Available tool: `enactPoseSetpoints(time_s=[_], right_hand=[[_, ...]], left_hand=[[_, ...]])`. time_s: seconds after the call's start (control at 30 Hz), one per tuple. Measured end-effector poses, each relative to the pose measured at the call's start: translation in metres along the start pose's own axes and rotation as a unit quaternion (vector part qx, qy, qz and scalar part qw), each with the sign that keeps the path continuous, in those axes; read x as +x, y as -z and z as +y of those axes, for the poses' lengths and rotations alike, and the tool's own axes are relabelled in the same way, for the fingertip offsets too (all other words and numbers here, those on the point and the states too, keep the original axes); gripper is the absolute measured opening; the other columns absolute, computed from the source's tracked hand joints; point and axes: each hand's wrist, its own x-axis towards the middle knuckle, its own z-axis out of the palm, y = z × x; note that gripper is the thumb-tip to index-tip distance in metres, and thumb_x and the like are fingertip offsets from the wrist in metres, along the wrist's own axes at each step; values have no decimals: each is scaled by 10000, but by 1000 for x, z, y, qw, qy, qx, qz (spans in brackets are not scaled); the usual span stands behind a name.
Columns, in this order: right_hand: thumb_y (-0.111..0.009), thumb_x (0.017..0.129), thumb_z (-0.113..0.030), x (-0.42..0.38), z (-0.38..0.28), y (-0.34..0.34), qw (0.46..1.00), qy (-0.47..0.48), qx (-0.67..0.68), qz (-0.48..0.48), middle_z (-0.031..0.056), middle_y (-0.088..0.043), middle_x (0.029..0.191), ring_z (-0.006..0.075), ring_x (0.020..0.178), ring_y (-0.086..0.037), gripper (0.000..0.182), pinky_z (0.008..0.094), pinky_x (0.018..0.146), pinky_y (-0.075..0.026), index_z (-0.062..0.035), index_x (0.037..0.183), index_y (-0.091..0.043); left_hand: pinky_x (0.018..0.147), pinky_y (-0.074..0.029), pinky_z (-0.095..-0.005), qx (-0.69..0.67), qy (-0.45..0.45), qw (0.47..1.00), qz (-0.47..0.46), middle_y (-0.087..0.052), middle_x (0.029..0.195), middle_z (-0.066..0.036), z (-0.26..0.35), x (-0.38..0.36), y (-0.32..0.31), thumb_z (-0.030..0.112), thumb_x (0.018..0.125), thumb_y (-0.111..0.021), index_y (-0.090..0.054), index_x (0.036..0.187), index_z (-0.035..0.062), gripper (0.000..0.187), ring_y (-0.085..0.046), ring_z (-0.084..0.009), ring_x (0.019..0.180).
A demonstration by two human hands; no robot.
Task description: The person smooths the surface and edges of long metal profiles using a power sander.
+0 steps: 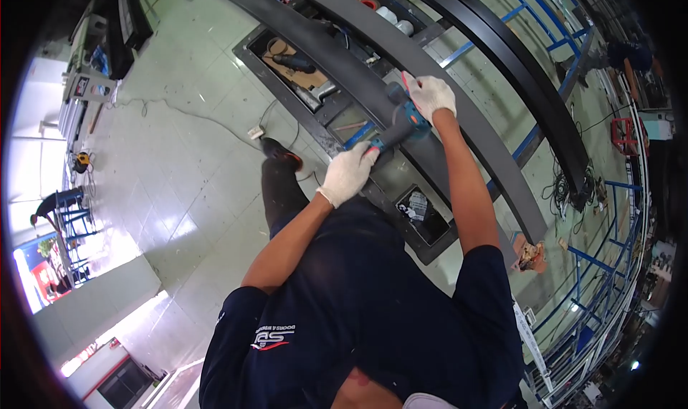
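Note:
A teal-and-black power tool is held between both of my hands, over the long dark grey profiles; its exact kind is hard to make out. My left hand, in a white knit glove, is closed around its lower left end. At the other end my right hand, gloved the same way, grips the tool's teal head from above. Beneath the tool runs a curved grey profile, and a second grey profile lies to its right. Both palms and most fingertips are hidden.
A dark workbench frame has trays holding a black-handled tool and small items. A glossy black curved profile lies farther right on blue stands. A cable crosses the tiled floor to a white socket block.

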Motion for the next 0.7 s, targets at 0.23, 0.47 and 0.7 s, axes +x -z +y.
enactPoseSetpoints(time_s=[0.23, 0.47, 0.7], right_hand=[[-530, 1082, -695, 22, -31, -3, 999, 35, -8, -21, 193, -843, 971, 429, 1091, -805, 698, 509, 984, -612, -111, 956, -889], [-578, 1065, -649, 32, -42, -10, 999, 35, -29, -9, 199, -844, 1043, 428, 1099, -800, 617, 509, 987, -615, -124, 960, -884], [-626, 1030, -617, 47, -55, -16, 997, 37, -49, -37, 209, -834, 1087, 452, 1102, -785, 550, 523, 980, -618, -131, 967, -875]], left_hand=[[911, -563, -590, 16, 18, 998, 54, -767, 1049, -332, -11, 6, 0, 444, 1165, -546, -710, 1353, -2, 511, -747, -532, 1061], [869, -563, -635, 6, 20, 997, 76, -775, 983, -325, -13, 10, 1, 448, 1166, -554, -725, 1287, 16, 480, -750, -540, 986], [847, -570, -617, -47, 29, 995, 87, -778, 972, -302, -15, 8, 6, 460, 1160, -572, -731, 1286, 36, 470, -753, -527, 976]])
